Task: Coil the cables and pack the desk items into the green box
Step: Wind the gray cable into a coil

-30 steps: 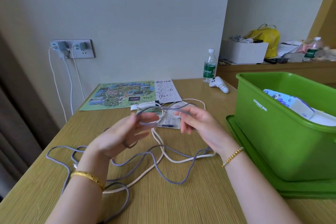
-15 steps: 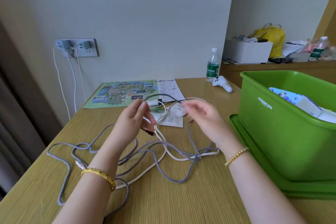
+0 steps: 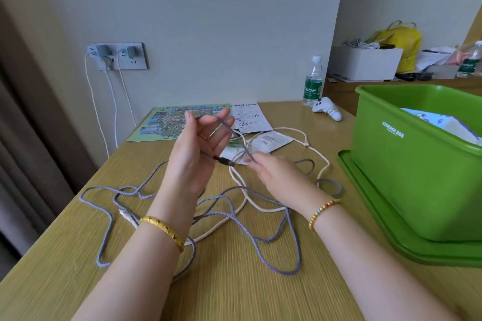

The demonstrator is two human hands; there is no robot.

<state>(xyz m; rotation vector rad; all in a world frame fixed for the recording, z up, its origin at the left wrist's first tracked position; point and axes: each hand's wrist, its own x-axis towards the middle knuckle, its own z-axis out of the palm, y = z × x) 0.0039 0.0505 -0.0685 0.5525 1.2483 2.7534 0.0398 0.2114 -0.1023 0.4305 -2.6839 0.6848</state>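
Observation:
A long grey braided cable sprawls in loose loops over the wooden desk, tangled with a cream cable. My left hand is raised, palm toward me, with the grey cable looped over its fingers and the plug end sticking out beside the palm. My right hand pinches the same grey cable just right of that plug. The green box stands at the right on its lid, with a white-and-blue packet inside.
A map sheet, a handwritten paper and a white packet lie behind the hands. A white controller and a water bottle stand further back. Chargers hang from a wall socket.
My left hand has risen and turned palm-in, with the grey cable now wrapped over its fingers. My right hand dropped lower and moved toward the plug, pulling the cable along.

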